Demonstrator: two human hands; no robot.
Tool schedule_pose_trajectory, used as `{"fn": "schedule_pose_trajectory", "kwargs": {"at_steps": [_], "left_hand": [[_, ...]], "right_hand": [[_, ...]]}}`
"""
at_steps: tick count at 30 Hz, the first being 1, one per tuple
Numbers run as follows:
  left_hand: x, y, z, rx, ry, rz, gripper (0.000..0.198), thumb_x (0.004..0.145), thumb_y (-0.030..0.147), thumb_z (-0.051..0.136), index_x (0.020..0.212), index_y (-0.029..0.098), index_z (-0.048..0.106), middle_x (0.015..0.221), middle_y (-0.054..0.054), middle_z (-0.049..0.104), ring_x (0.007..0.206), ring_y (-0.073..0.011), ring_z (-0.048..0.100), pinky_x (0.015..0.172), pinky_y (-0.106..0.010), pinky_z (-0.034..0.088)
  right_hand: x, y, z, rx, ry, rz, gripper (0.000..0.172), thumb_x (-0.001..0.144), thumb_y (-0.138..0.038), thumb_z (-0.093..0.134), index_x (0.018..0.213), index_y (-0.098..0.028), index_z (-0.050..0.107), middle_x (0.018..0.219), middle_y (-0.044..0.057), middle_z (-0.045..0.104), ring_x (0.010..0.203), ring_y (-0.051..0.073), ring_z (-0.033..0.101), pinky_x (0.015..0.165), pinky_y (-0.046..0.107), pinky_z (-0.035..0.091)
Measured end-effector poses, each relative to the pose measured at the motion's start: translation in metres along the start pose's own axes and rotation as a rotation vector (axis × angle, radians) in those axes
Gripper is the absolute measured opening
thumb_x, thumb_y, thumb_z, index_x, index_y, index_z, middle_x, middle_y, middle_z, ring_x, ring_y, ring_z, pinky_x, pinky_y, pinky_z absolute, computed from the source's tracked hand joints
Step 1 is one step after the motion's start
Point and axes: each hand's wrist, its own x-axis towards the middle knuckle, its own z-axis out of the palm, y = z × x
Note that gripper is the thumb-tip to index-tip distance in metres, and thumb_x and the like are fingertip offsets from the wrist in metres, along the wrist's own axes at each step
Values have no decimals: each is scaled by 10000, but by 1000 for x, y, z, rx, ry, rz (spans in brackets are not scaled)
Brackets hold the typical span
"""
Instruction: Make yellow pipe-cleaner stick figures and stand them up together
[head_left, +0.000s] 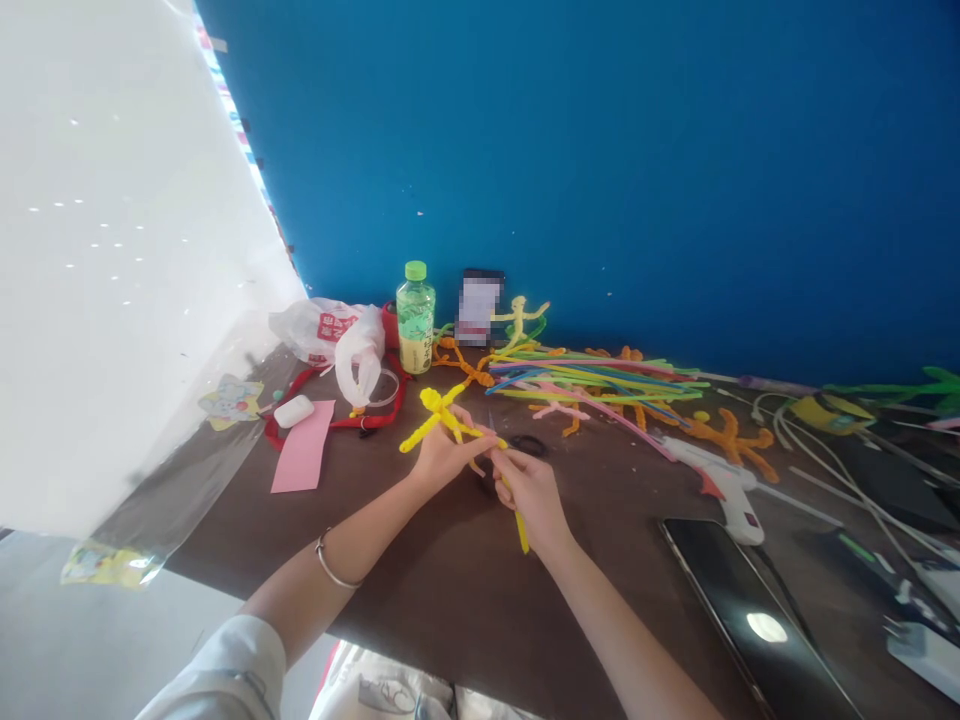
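A yellow pipe-cleaner figure (433, 403) with a round head and thin limbs is gripped in my left hand (444, 452). Close beside it, my right hand (531, 492) pinches the far part of one yellow limb, and its loose end (523, 532) hangs below my fingers. The fingertips of both hands nearly meet on the yellow stem. Behind my hands lie dark-handled scissors (528, 444), partly hidden. A finished-looking pale yellow figure (519, 318) stands at the back against a phone.
Bundled coloured pipe cleaners (600, 378) and orange figures (731, 440) lie behind. To the right are a glue gun (720, 485), a large phone (750, 610) and cables. A bottle (415, 320), plastic bag (330, 330), white case (293, 411) and pink paper (304, 450) sit left.
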Motion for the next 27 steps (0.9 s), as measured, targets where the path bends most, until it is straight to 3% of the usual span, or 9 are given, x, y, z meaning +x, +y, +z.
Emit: {"fn": "schedule_pose_trajectory", "kwargs": {"at_steps": [4, 9, 11, 14, 16, 19, 24, 27], "left_hand": [[1, 2, 0, 119, 45, 1, 369, 590, 286, 698, 740, 196, 373, 753, -11, 656, 659, -161, 637, 496, -247, 506], [4, 0, -1, 188, 67, 53, 324, 604, 265, 686, 732, 199, 396, 699, 9, 646, 702, -149, 631, 614, -261, 503], [5, -3, -4, 209, 12, 39, 302, 617, 275, 672, 749, 200, 412, 715, 10, 648, 661, -145, 622, 580, -266, 496], [8, -7, -9, 265, -109, 48, 255, 636, 263, 656, 753, 197, 439, 731, 13, 649, 660, -136, 612, 620, -272, 490], [10, -7, -14, 282, -191, 53, 240, 641, 252, 655, 764, 191, 459, 748, 4, 651, 677, -134, 611, 656, -274, 484], [13, -3, -18, 228, -294, 42, 295, 616, 235, 684, 803, 176, 463, 747, -19, 653, 667, -136, 613, 655, -276, 479], [12, 4, -19, 50, -420, 1, 360, 573, 246, 724, 810, 155, 468, 730, -21, 637, 650, -129, 613, 649, -275, 484], [10, 3, -18, 6, -411, -41, 371, 536, 234, 747, 777, 149, 478, 705, -10, 627, 615, -114, 604, 628, -259, 484]], "right_hand": [[-1, -3, -8, -608, 81, -435, 155, 778, -247, 487, 732, -157, 604, 663, 34, 571, 576, 132, 534, 515, 229, 382], [-4, -12, -20, -1353, 137, -834, 236, 809, -113, 403, 836, -172, 629, 719, 47, 588, 577, 125, 518, 497, 236, 309], [-3, -15, -26, -1460, 135, -935, 242, 804, -92, 407, 847, -178, 629, 755, 48, 603, 607, 129, 526, 512, 243, 307], [0, -18, -33, -1408, 70, -997, 241, 817, -103, 405, 866, -186, 626, 852, 55, 628, 689, 140, 553, 583, 246, 351], [2, -19, -36, -1249, -26, -953, 234, 835, -129, 400, 883, -190, 620, 883, 52, 638, 738, 139, 570, 641, 241, 385], [4, -21, -38, -889, -99, -732, 177, 837, -223, 441, 840, -191, 616, 817, 36, 644, 729, 139, 583, 660, 241, 421], [4, -27, -33, -314, -201, -207, 188, 732, -371, 579, 732, -183, 579, 552, -22, 542, 458, 102, 472, 450, 231, 375], [3, -25, -27, 1, -275, -22, 233, 675, -391, 638, 704, -189, 526, 508, -51, 489, 417, 76, 421, 403, 203, 313]]}}
